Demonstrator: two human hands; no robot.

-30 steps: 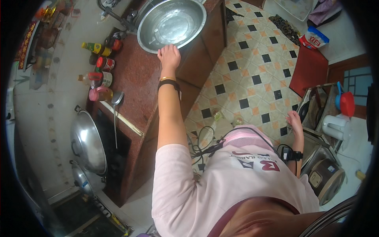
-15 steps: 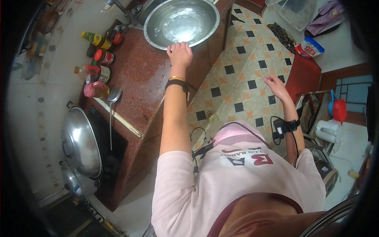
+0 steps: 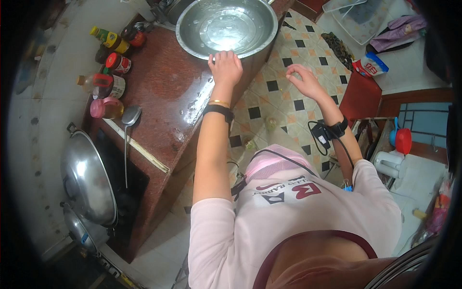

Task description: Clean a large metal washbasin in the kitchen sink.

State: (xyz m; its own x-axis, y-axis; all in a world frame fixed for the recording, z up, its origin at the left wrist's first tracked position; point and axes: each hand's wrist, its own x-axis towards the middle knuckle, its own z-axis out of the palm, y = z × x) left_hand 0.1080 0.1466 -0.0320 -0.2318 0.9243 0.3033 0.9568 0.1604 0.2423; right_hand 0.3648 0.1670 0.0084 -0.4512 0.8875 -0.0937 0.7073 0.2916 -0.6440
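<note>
A wide metal basin point(image 3: 191, 34) with water in it stands at the far edge of the counter. My left hand point(image 3: 226, 69) is closed over its near rim, with the fingers bent across the edge; the thumb is hidden. My right hand point(image 3: 306, 83) hangs in the air over the floor, to the right of the basin and apart from it. Its fingers are loosely curved and nothing shows in them.
The red-brown counter point(image 3: 159, 82) is wet near my left wrist. Several bottles and jars point(image 3: 118, 63) line the wall at left. A ladle point(image 3: 127, 139), a lidded wok point(image 3: 89, 173) and the sink tap point(image 3: 163, 14) are nearby. A red-topped stool-like block point(image 3: 358, 96) stands at right.
My right hand has moved left and farther forward, closer to the basin. My left hand stays on the rim, and the basin sits slightly farther right in view. A wet, shiny patch shows more on the counter.
</note>
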